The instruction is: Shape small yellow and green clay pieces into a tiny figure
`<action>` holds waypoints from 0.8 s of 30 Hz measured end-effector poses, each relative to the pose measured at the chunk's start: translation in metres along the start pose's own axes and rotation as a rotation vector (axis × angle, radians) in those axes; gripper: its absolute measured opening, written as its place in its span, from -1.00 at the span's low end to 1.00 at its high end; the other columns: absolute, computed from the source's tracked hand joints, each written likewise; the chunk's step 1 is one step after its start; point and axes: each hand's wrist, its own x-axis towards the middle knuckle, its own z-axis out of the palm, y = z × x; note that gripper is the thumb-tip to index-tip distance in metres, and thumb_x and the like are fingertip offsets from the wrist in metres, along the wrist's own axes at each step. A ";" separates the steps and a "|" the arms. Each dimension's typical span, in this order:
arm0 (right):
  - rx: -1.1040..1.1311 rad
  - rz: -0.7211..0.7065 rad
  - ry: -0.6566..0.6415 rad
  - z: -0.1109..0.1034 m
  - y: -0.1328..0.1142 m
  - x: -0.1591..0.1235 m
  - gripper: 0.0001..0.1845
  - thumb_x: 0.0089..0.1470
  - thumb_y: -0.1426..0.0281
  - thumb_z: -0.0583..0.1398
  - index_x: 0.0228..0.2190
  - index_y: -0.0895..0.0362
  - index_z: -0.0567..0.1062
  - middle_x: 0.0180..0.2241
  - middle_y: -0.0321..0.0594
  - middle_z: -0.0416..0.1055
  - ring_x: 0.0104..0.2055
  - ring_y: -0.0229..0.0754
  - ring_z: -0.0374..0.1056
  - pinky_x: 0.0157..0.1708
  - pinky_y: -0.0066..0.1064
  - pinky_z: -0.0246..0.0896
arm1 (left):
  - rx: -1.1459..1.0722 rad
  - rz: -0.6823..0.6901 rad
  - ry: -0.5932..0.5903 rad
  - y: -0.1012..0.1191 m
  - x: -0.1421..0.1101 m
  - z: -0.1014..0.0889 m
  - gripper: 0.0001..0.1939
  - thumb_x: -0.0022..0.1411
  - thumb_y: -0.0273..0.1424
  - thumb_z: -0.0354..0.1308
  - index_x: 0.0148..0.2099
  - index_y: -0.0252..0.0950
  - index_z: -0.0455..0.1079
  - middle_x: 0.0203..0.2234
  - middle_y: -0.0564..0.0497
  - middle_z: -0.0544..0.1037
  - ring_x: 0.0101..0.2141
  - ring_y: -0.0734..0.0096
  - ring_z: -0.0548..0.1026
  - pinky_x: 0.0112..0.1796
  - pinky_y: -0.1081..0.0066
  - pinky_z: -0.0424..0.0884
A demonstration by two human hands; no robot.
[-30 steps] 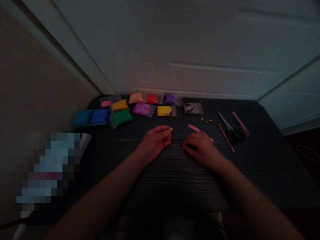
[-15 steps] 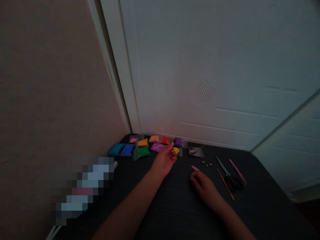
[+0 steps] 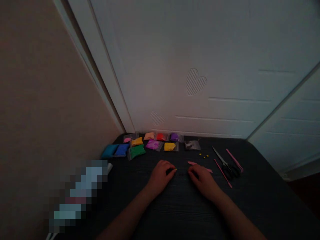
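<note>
My left hand (image 3: 162, 176) is over the dark table, with thumb and forefinger pinched on a small yellow clay piece (image 3: 176, 169). My right hand (image 3: 201, 178) rests to its right, its fingers curled together; whatever they hold, if anything, is hidden. A pink modelling tool (image 3: 192, 163) lies by the right hand, partly covered by it. Beyond that hand are several tiny yellow clay bits (image 3: 204, 156). The bag of yellow clay (image 3: 170, 146) lies flat behind my hands.
Bags of coloured clay, among them green (image 3: 137, 151), blue (image 3: 122, 150) and purple (image 3: 175, 137), line the back of the table by the white panel. Scissors (image 3: 225, 164), a thin pink stick tool (image 3: 222, 172) and pink tweezers (image 3: 234, 160) lie at the right. A blurred-out object (image 3: 82, 196) stands left.
My left hand has come back from the yellow clay bag toward the right hand, carrying the small yellow piece. The right hand stays by the pink tool. The view has shifted slightly.
</note>
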 end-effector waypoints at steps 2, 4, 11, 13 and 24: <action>-0.027 0.020 0.025 -0.001 0.004 0.001 -0.83 0.05 0.45 0.00 -0.37 0.09 0.38 -0.34 -0.24 0.35 -0.23 -0.20 0.27 -0.20 -0.35 0.13 | 0.073 0.027 -0.026 -0.001 0.002 0.003 -0.87 0.03 -0.32 0.10 -0.37 -0.17 0.45 -0.39 -0.01 0.44 -0.25 0.25 0.29 -0.14 0.26 0.13; -0.073 0.050 0.062 -0.002 0.009 0.002 -0.81 0.03 0.45 0.02 -0.30 0.08 0.38 -0.27 -0.20 0.34 -0.18 -0.17 0.24 -0.16 -0.31 0.10 | 0.170 0.082 -0.043 0.000 0.006 0.007 -0.84 0.06 -0.31 0.06 -0.34 -0.17 0.45 -0.39 -0.03 0.44 -0.25 0.25 0.29 -0.16 0.26 0.15; -0.219 0.131 0.111 -0.004 0.023 0.004 -0.79 0.02 0.42 0.05 -0.28 0.10 0.42 -0.27 -0.15 0.35 -0.17 -0.12 0.23 -0.16 -0.29 0.05 | 0.343 0.244 -0.082 -0.002 0.015 0.016 -0.82 0.09 -0.34 0.04 -0.31 -0.18 0.46 -0.38 -0.04 0.46 -0.26 0.28 0.31 -0.19 0.28 0.20; -0.238 0.144 0.113 -0.004 0.024 0.004 -0.80 0.04 0.41 0.03 -0.32 0.09 0.43 -0.29 -0.17 0.35 -0.19 -0.14 0.24 -0.18 -0.32 0.05 | 0.356 0.241 -0.093 -0.004 0.016 0.016 -0.81 0.10 -0.33 0.03 -0.31 -0.18 0.46 -0.36 -0.04 0.46 -0.25 0.27 0.30 -0.18 0.27 0.20; -0.281 0.179 0.131 -0.005 0.028 0.004 -0.81 0.05 0.38 0.03 -0.34 0.09 0.42 -0.32 -0.20 0.35 -0.21 -0.17 0.24 -0.20 -0.36 0.04 | 0.461 0.273 -0.052 -0.008 0.011 0.019 -0.78 0.10 -0.37 0.03 -0.20 -0.16 0.43 -0.31 -0.05 0.48 -0.22 0.22 0.31 -0.14 0.21 0.20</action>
